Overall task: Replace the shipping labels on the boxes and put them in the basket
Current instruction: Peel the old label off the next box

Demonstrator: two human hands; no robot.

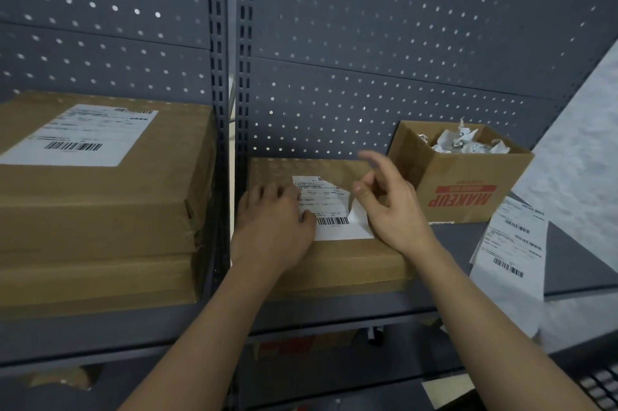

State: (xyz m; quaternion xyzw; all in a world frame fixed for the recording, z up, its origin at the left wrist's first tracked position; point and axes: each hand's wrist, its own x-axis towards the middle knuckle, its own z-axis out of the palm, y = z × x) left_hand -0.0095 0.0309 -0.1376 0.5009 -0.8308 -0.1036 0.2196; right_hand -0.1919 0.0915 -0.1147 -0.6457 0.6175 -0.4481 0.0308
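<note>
A grey metal rack with a pegboard back (368, 42) fills the view. On its left bay sit two big brown cardboard boxes, one (100, 203) stacked on the other (100, 280). The upper one carries a white shipping sticker (80, 136) with a barcode; its print is too blurred to read.

On the shelf (585, 263) of the right bay lies a flat brown box (351, 263). Just beside it at the back right is an open carton (468, 183) printed in red with "MAKEUP", upside down from here, under a red band whose lettering cannot be read. It holds crumpled white paper scraps (465, 143).

Near the carton, loose sheets of printed labels (511, 243) with barcodes lie on the shelf and hang over its front edge.

The shipping label (331, 210) is on top of the flat box, barcode along its lower part, the small text unreadable. Its right side is lifted off the cardboard.

The left hand (274, 226) lies flat on the box, fingers straight, pressing on the label's left part. The right hand (391, 206) pinches the lifted edge between thumb and forefinger, its other fingers loosely spread above.
</note>
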